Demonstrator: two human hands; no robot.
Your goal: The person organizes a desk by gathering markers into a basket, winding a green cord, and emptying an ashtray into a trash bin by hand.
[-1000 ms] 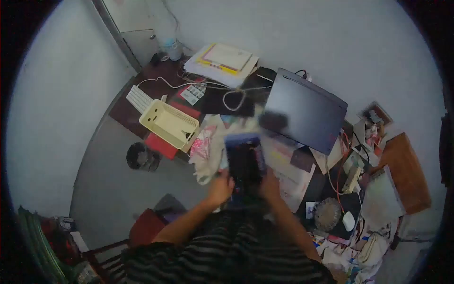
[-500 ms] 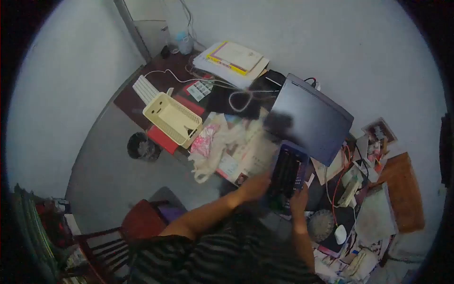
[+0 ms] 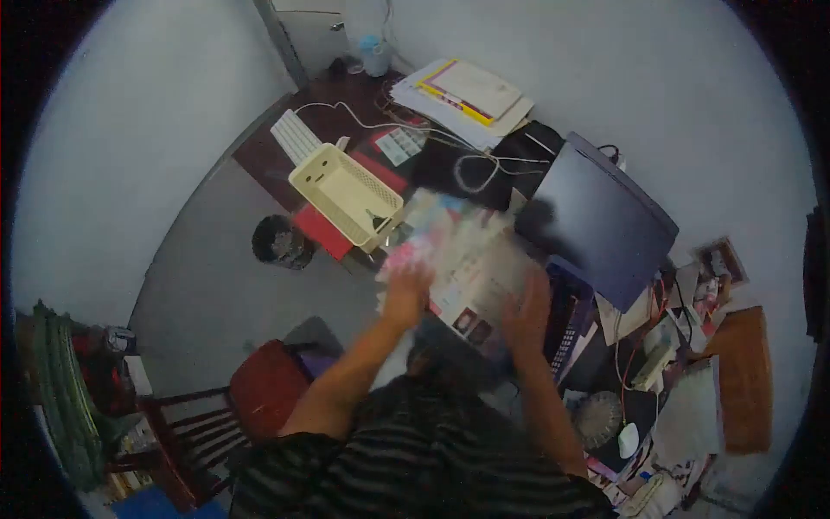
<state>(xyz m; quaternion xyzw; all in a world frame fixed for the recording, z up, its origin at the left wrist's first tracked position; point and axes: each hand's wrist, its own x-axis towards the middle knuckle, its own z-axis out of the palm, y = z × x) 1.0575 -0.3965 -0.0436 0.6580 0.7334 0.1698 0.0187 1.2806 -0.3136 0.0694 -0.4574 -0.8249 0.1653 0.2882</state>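
My left hand (image 3: 406,296) is at the near edge of a crumpled pale plastic bag with pink in it (image 3: 413,254). Motion smears its fingers, and I cannot tell whether they grip the bag. My right hand (image 3: 527,316) has its fingers stretched out over the right side of a printed paper sheet (image 3: 475,281), with nothing seen in it. Just right of that hand, a dark blue plastic basket (image 3: 566,303) sits tilted in view beside the laptop, partly hidden by the hand and forearm. Its contents are too dark to make out.
A closed laptop (image 3: 605,221) lies at the right, and a cream basket (image 3: 350,195) at the left. Behind are stacked papers (image 3: 471,95) and a white cable (image 3: 467,177). A waste bin (image 3: 283,242) and a red chair (image 3: 268,389) stand on the floor. Clutter surrounds a white mouse (image 3: 628,439).
Both hands have let go of the blue basket, which now rests by the laptop. My left hand has moved left to the plastic bag. The view has shifted a little.
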